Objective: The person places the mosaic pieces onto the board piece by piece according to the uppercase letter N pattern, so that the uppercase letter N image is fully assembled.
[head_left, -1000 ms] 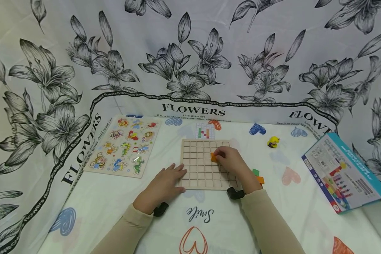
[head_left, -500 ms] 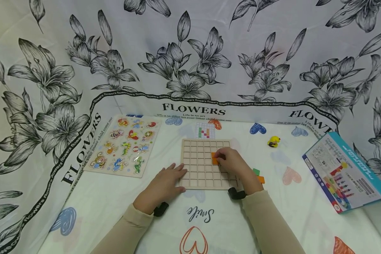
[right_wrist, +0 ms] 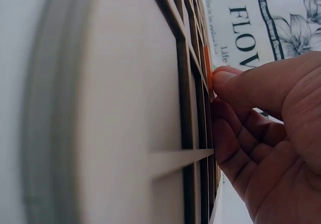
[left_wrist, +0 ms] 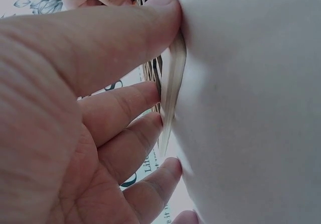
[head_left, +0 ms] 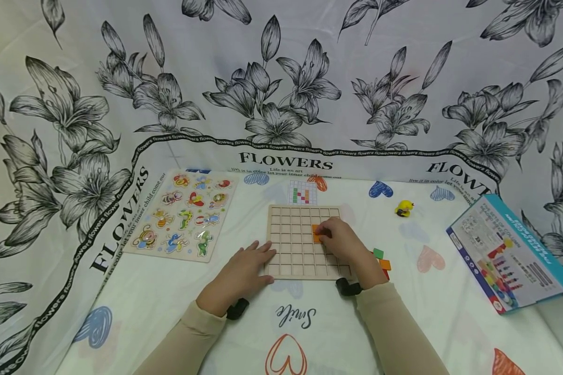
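Note:
A pale wooden grid board (head_left: 291,245) lies flat in the middle of the table in the head view. My left hand (head_left: 248,268) rests at its left edge, fingers spread; the left wrist view shows the thumb and fingertips against the board's edge (left_wrist: 173,78). Over the right half of the grid, my right hand (head_left: 341,237) has its thumb and fingertips at an orange square tile (head_left: 316,237), pinching it low in the grid. Orange shows over about two cells there, partly hidden by the fingers. The right wrist view shows the orange tile (right_wrist: 208,68) at the thumb tip.
A small pattern card (head_left: 302,193) lies behind the board. Loose green (head_left: 378,253), orange (head_left: 385,265) and red tiles sit beside the right wrist. An insect puzzle board (head_left: 180,216) is at left, a yellow toy (head_left: 404,208) and a box (head_left: 511,255) at right.
The right hand has shifted very slightly at the same cells, and more orange shows beside its fingertips than a second ago. The left hand keeps its place.

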Motion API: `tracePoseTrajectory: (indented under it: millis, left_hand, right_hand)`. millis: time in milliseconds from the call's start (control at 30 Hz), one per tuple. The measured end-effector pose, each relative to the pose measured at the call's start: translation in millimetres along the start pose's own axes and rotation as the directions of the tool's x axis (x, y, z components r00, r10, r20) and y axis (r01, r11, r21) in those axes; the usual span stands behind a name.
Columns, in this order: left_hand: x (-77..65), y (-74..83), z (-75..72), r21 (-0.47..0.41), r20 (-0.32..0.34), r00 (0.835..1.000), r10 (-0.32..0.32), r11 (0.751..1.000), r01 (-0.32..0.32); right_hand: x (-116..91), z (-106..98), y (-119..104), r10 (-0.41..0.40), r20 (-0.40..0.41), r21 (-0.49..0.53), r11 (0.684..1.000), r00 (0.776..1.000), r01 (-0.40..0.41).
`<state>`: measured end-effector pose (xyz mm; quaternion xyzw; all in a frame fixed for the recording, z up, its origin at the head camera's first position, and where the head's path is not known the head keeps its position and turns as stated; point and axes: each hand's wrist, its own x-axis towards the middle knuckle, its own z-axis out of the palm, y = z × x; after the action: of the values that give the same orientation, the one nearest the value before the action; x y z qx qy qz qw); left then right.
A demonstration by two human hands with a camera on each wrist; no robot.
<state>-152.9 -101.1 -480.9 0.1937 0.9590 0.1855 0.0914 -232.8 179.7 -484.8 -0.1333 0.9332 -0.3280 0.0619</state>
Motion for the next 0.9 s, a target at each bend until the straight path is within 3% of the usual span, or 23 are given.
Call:
tracePoseTrajectory:
  millis: [200, 367, 533, 700, 900]
  left_hand:
    - [0.6, -0.4, 0.5, -0.001, -0.003, 1.000, 0.002, 1.000, -0.002]
    - [0.5, 0.0, -0.2, -0.004, 0.003, 1.000, -0.005, 1.000, 0.005]
    - [-0.4, 1.0, -1.0, -0.014, -0.004, 1.000, -0.012, 1.000, 0.012]
    - [-2.1, 1.3, -1.6, -0.018, -0.014, 1.000, -0.003, 1.000, 0.003]
    - [-1.5, 0.8, -0.1, -0.014, -0.016, 1.000, 0.007, 1.000, -0.007]
  right_hand:
    - [-4, -9, 4, 0.010, 0.006, 0.038, 0.999, 1.000, -0.010]
    - [-17, -43, 20, 0.061, -0.068, 0.099, 0.994, 0.996, -0.054]
    - [-42, -77, 47, 0.181, -0.106, 0.053, 0.983, 0.978, -0.177]
    - [-70, -94, 74, 0.295, -0.026, 0.012, 0.956, 0.955, -0.295]
    - [-99, -93, 91, 0.376, 0.073, 0.004, 0.926, 0.924, -0.377]
